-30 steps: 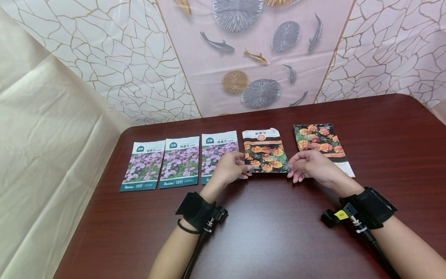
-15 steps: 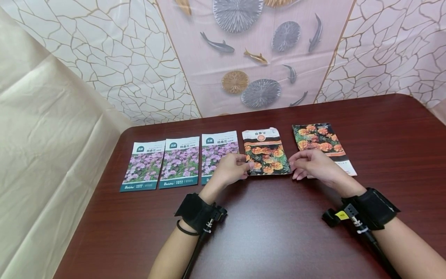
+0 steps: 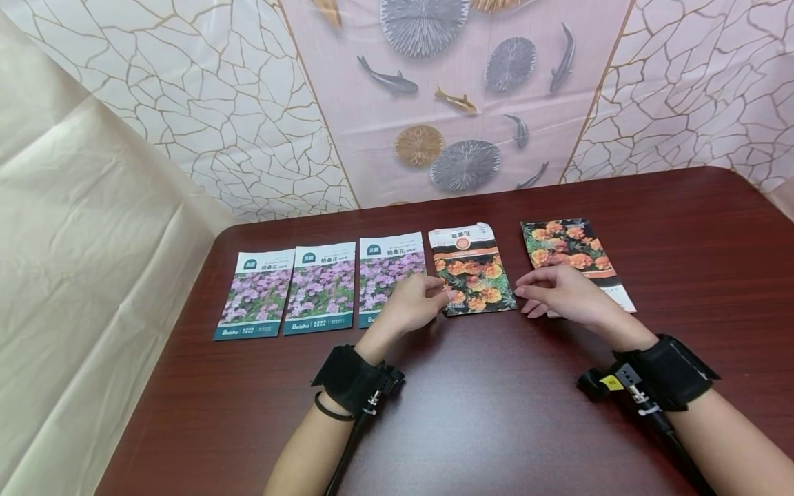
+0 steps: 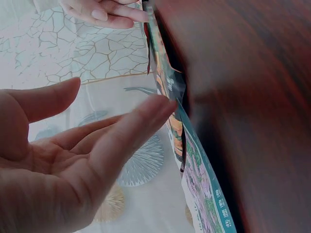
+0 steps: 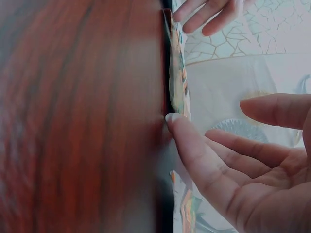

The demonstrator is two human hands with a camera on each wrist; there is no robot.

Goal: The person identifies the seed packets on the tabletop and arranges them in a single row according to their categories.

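Note:
In the head view a marigold seed packet (image 3: 474, 272) lies face up on the table, its orange flowers towards me and slightly turned. My left hand (image 3: 412, 303) is at its lower left corner, with the thumb over that edge. The left wrist view shows this hand (image 4: 73, 150) with its fingers apart, one fingertip at the packet edge. Beside the lower right corner is my right hand (image 3: 561, 296), fingers extended. It partly covers a second marigold packet (image 3: 571, 248). In the right wrist view this hand (image 5: 243, 170) has thumb and fingers spread, pinching nothing.
Three packets with purple flowers stand in a row to the left: an outer one (image 3: 257, 293), a middle one (image 3: 319, 286) and an inner one (image 3: 387, 269), which the left hand partly hides. The dark red tabletop (image 3: 471, 406) meets a patterned cloth (image 3: 248, 103) behind.
The middle marigold packet has come slightly towards me and turned a little. My left hand has shifted slightly right. The right hand has drifted slightly right; the right marigold packet also moved a little.

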